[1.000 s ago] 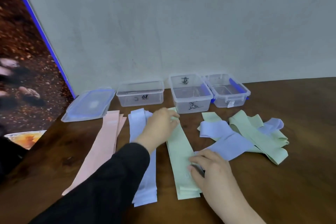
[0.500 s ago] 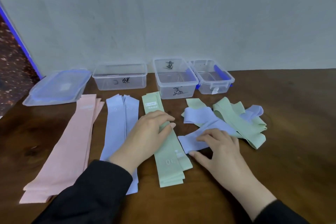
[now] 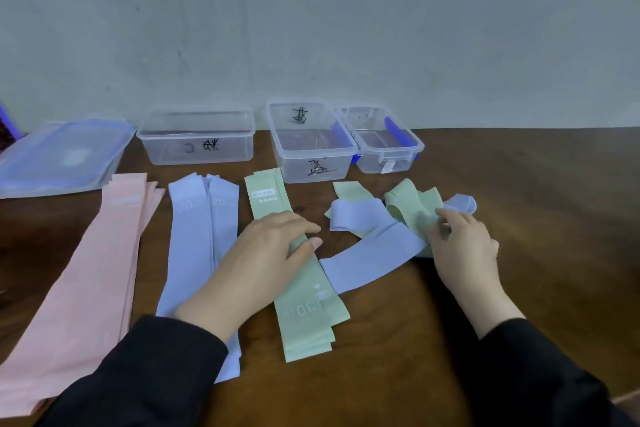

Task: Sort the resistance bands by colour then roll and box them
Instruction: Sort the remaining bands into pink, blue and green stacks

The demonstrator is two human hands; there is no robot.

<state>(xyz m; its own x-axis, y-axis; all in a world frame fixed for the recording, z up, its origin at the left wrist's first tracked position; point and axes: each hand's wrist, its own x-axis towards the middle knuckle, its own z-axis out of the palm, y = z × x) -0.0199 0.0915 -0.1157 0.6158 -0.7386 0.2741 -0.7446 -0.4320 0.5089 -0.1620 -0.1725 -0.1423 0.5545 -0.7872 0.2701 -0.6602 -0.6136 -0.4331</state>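
Your right hand [image 3: 462, 246] has its grip closed on the tangled heap [image 3: 412, 210] of green and lilac bands, fingers curled into the folds where a green loop crosses a lilac one. From just under that grip a loose lilac band [image 3: 372, 258] runs down and to your left, its near end lapping over the edge of the green stack [image 3: 301, 288].

Your left hand [image 3: 273, 250] lies flat on that green stack, fingers straight and together, the grip relaxed and pressing rather than clasping. The stack's long axis runs from you toward the boxes, tilted slightly left at the far end. You can read "30" printed near its close end; a small white label sits at the far end, too blurred to read.

Left of it lies the lilac stack [image 3: 194, 246], parallel, with "20" showing on two bands at the far end. Further left is the pink stack [image 3: 90, 288], leaning the same way.

Along the back of the desk [image 3: 519, 218] stand three clear boxes [image 3: 313, 146], each open, with black handwritten marks I cannot read. A clear lid [image 3: 65, 156] with blue trim rests at far left.
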